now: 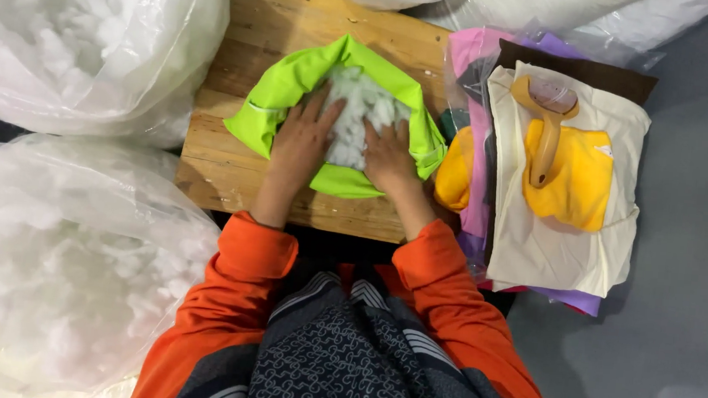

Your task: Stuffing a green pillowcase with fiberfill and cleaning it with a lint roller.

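White fibre stuffing (359, 111) fills the lime-green fabric cover (292, 80) at frame centre; left hand (300, 140) and right hand (389, 155) press flat, fingers spread, apparently gripping nothing. Best push evenly into corners.

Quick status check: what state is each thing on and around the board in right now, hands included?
green fabric cover: open, partly filled with stuffing
white stuffing: piled in the cover's opening
left hand: flat, pressing on the stuffing
right hand: flat, pressing on the stuffing
plastic bags: full of white stuffing
folded fabrics: stacked
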